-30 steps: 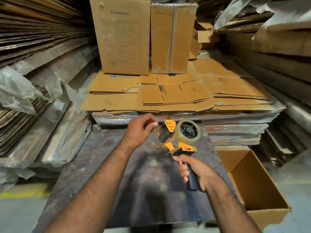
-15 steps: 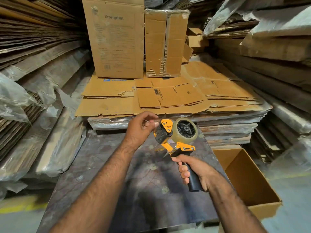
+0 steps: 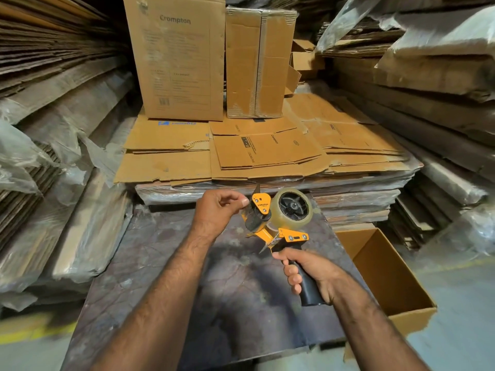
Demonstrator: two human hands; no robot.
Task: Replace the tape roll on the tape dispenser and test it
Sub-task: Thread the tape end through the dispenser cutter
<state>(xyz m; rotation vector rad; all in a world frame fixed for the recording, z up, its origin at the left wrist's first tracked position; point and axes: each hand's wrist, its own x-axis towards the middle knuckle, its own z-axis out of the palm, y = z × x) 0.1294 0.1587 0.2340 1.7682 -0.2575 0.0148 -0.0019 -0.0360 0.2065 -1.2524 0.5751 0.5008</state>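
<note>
An orange tape dispenser point(image 3: 270, 223) is held upright above a dark work surface point(image 3: 214, 290). My right hand point(image 3: 310, 271) is wrapped around its black handle point(image 3: 309, 290). A clear tape roll point(image 3: 293, 207) sits on the black hub. My left hand point(image 3: 218, 210) is at the dispenser's front, by the roller and orange guard; thumb and forefinger are pinched together there. Whether they hold the clear tape's end cannot be made out.
An open, empty cardboard box point(image 3: 385, 274) stands right of the work surface. Flattened cartons point(image 3: 262, 153) are stacked behind it, with two upright cartons point(image 3: 187, 57) at the back. Wrapped cardboard piles point(image 3: 53, 183) close in on the left and right.
My left hand has stayed at the dispenser's front, its fingers shifting a little near the roller. The right hand keeps its grip on the handle. The camera has drifted slightly.
</note>
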